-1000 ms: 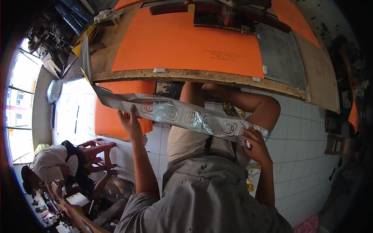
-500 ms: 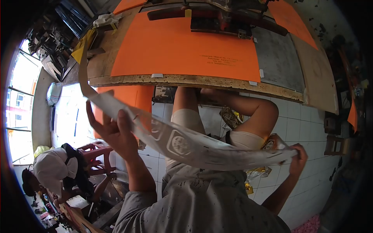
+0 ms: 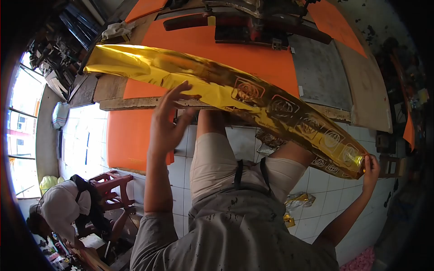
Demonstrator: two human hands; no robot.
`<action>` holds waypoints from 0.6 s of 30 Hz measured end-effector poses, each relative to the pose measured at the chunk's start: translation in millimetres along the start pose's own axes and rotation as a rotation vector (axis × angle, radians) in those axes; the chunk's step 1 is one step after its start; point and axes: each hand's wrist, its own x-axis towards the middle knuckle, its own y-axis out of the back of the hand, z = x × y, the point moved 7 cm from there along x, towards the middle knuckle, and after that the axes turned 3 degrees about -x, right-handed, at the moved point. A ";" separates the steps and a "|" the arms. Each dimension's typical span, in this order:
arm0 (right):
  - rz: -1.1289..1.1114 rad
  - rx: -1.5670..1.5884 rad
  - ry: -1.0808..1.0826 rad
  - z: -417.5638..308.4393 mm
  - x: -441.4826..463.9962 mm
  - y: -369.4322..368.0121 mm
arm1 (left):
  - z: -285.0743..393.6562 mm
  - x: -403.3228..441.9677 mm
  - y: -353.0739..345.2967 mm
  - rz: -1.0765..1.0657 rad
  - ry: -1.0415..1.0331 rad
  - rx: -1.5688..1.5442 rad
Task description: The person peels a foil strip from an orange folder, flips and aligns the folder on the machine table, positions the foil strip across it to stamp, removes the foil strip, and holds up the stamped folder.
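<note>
A long strip of shiny gold foil (image 3: 217,90) stretches across the view, from the upper left over the workbench down to the right. Round emblem shapes in rounded frames show as pale outlines along its right half. My right hand (image 3: 371,168) pinches the strip's right end. Under the strip's left part, my left hand (image 3: 167,119) has its fingers spread, close to the lower edge; whether a fingertip touches the foil I cannot tell. Behind the strip lies an orange sheet (image 3: 181,38), partly covered by it.
A dark red press-like machine (image 3: 255,29) stands on the bench at the top. Another orange sheet (image 3: 131,140) lies at the left. Scraps of foil (image 3: 300,198) are on the tiled floor. A person in a white top (image 3: 68,201) works beside a red stool (image 3: 113,189).
The strip has swung up and outward over the bench, turning its gold side to view. My left hand has moved right and its fingers have come off the strip. My right hand has moved slightly right.
</note>
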 end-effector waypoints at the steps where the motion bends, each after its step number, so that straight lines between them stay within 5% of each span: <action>1: 0.003 -0.010 0.020 -3.1 4.2 -3.1 | -11.7 2.6 12.7 0.003 -0.025 0.064; 8: -0.005 -0.078 0.050 -7.7 31.8 -12.8 | -56.9 51.8 104.7 0.203 -0.205 0.691; 18: 0.040 -0.192 0.130 -17.7 62.6 -7.0 | -122.6 106.3 146.1 -0.035 -0.142 0.794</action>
